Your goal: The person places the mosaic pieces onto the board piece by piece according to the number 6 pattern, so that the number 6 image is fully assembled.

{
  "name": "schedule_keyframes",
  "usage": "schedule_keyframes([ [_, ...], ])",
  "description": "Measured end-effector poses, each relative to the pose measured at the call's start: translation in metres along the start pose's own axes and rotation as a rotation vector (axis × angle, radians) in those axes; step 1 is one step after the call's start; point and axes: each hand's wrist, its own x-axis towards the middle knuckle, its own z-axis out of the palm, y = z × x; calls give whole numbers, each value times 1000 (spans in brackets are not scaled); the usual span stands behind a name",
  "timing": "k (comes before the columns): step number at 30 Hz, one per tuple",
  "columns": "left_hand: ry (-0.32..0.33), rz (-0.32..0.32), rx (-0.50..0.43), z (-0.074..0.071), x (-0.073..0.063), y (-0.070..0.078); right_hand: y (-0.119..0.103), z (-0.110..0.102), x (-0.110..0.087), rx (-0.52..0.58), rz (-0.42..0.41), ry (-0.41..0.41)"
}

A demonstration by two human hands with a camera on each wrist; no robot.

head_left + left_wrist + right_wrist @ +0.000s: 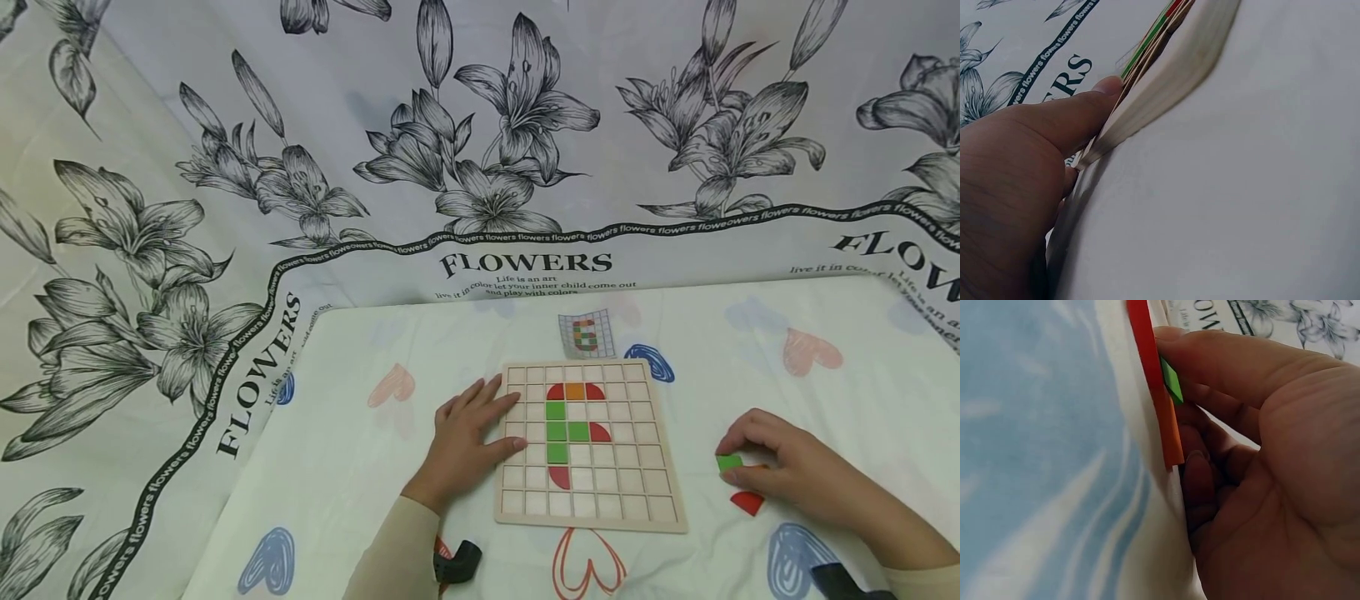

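Note:
A wooden grid board [600, 504] lies on the table, and several red, orange and green pieces sit in its cells. My left hand [471, 442] rests along its left edge, fingers spread and thumb on the rim; the left wrist view shows the thumb [1094, 106] on the board's edge. Right of the board, my right hand [787, 475] pinches a green square tile [729, 463] between thumb and fingers, close to the cloth. A red quarter-round tile [747, 503] lies just below that hand. Beside it, an orange tile [1171, 434] shows in the right wrist view, mostly hidden in the head view.
A small printed pattern card [587, 333] lies behind the board, showing a coloured figure on a grid. The white tablecloth [360, 483] has hearts printed on it. Flower-patterned fabric [525, 192] hangs behind and to the left. Dark wrist straps [457, 563] show near both sleeves.

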Motion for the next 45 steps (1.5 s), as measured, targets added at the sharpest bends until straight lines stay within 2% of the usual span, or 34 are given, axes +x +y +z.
schedule_keyframes([
  [15, -2, 21, 3, -1, 1, -2, -13, 0, 1, -12, 247, -55],
  [24, 2, 21, -4, -1, 0, -2, -16, 1, 2, 70, 217, 2],
  [33, 0, 24, -8, -1, 0, -1, -17, -1, 2, 52, 208, 48],
  [37, 3, 23, -9, -2, 0, 0, -19, -1, 3, 95, 183, 62],
  [45, -3, 21, -26, -3, -1, 1, -22, 2, 4, 130, 198, 98],
])
